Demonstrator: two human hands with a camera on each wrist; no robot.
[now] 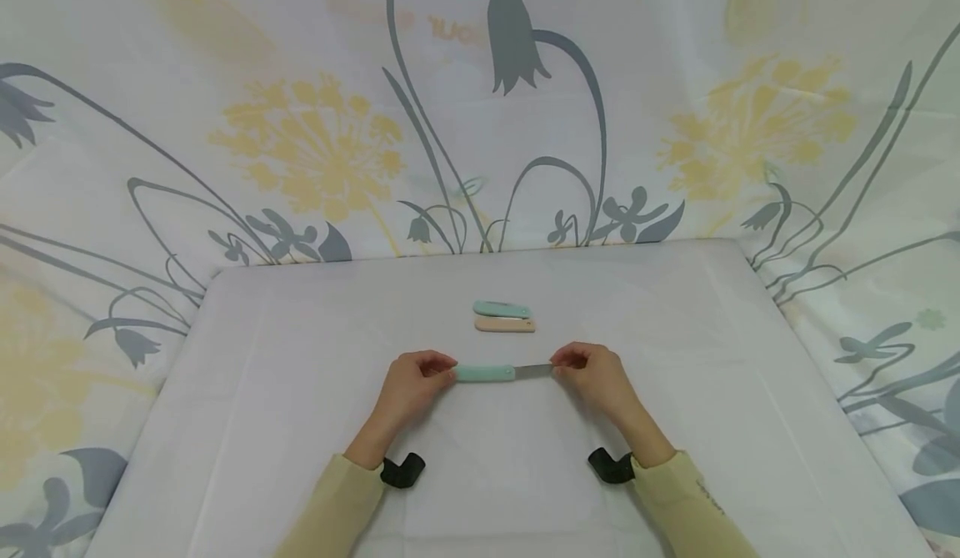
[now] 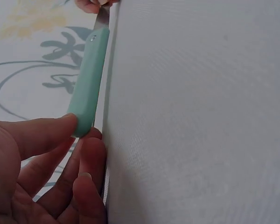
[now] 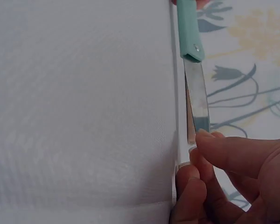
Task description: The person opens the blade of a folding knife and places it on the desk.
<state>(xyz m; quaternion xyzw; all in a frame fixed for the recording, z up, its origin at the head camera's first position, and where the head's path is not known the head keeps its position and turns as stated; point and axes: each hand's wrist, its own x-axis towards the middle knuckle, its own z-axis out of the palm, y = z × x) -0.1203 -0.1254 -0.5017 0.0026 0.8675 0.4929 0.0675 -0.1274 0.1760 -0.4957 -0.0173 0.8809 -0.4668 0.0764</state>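
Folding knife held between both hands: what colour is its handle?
Mint green handle, clearest in the left wrist view.

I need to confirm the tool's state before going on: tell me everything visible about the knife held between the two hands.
The folding knife has a mint-green, plastic-looking handle with a small rivet at the pivot and a narrow grey metal blade, unfolded straight out. It lies level, crosswise above the white table. The left hand pinches the handle's end; the right hand pinches the blade tip.
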